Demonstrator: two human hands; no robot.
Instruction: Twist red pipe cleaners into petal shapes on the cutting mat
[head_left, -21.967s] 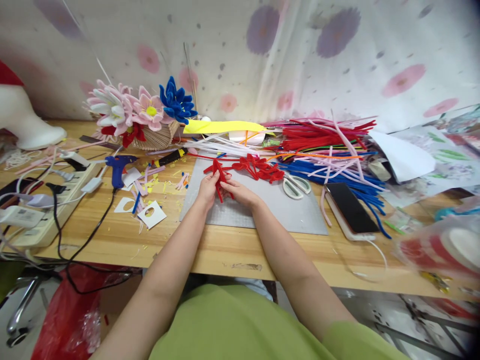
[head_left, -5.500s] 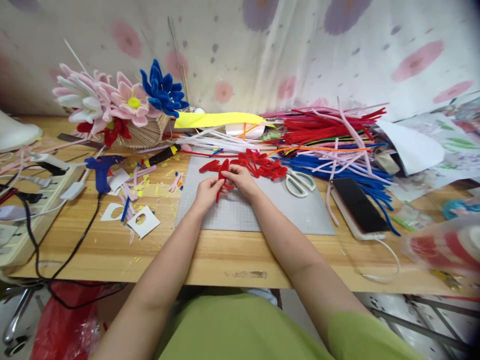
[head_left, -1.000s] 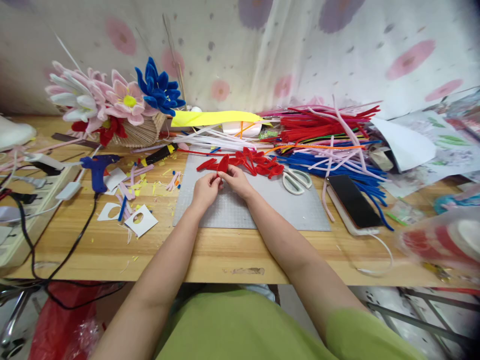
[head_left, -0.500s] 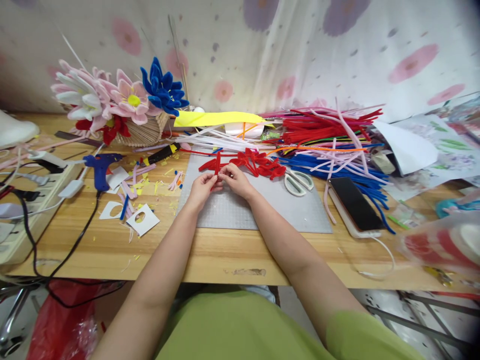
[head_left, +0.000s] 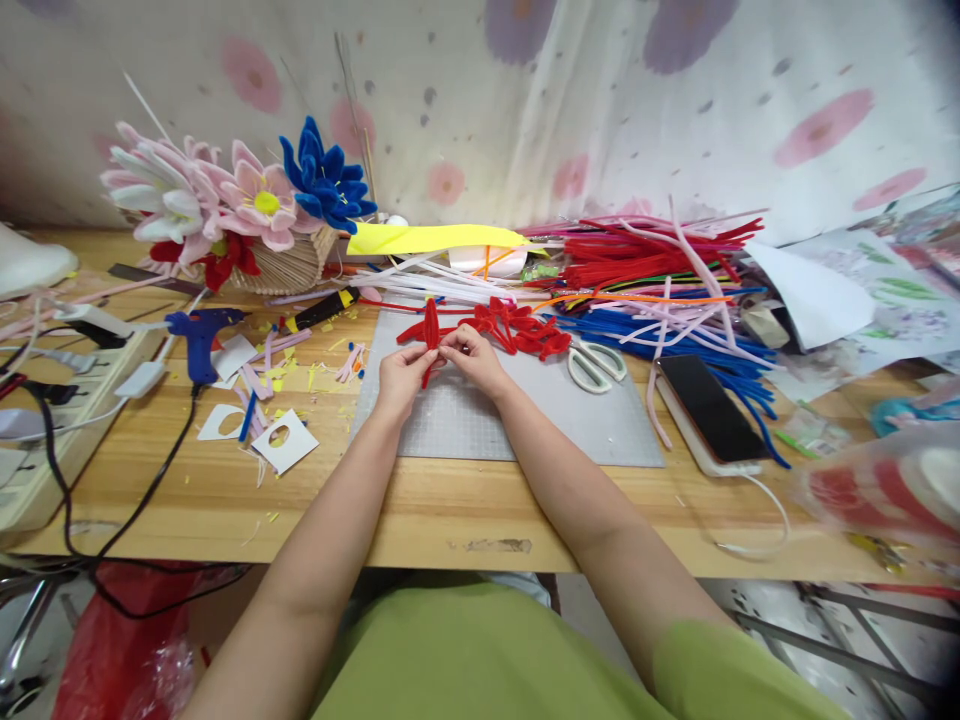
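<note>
Between my two hands, over the grey cutting mat, is a red pipe-cleaner petal standing upright, with a short red end showing below the fingers. My left hand is closed, pinching the petal's lower part between thumb and fingers. Close against it, my right hand also pinches at the petal's base; the exact grip is partly hidden by the fingers. Just beyond lie more red pipe-cleaner petals in a loose pile on the mat. White-handled scissors rest to their right.
A blue glue gun, cut white cards and scraps lie left, near a power strip. Fuzzy flowers stand at the back left. Pipe-cleaner bundles spread behind right. A phone and a bagged cup are at right.
The red petal has turned in my fingers and now shows a broader face, with its lower end visible beneath. Both hands stay in nearly the same place.
</note>
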